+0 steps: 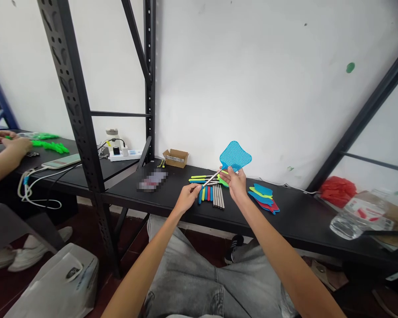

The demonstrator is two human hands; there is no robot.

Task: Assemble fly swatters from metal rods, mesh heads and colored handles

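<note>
With the right hand as the clock's centre, a blue perforated plastic swatter blade (235,152) stands at twelve, raised above the black, flat-topped surface (300,210). The right hand (238,180) is partly closed around the blade's base, thumb in front. A slim, shiny metal shaft (213,177) runs from there toward eight, where the left hand (187,197) has its fingertips closed in a pinch on the lower end. I cannot tell whether that end carries a grip.

The likeliest trouble is a slip: the shaft looks smooth and round, so a light pinch could let it twist or slide. Pushing off-line might bend the blade's thin, holed sheet or strain the neck where it meets the metal. A dip of the left hand could also scatter the row below it: straight silvery metal rods (218,197) toward seven and coloured tubular handles (206,194) toward eight, both shapes liable to roll.

Toward four, a fanned pile of flat blue, yellow-green and red blades (264,197) overlaps loosely; brushing it with the right forearm could make the slick-looking sheets slide.
</note>
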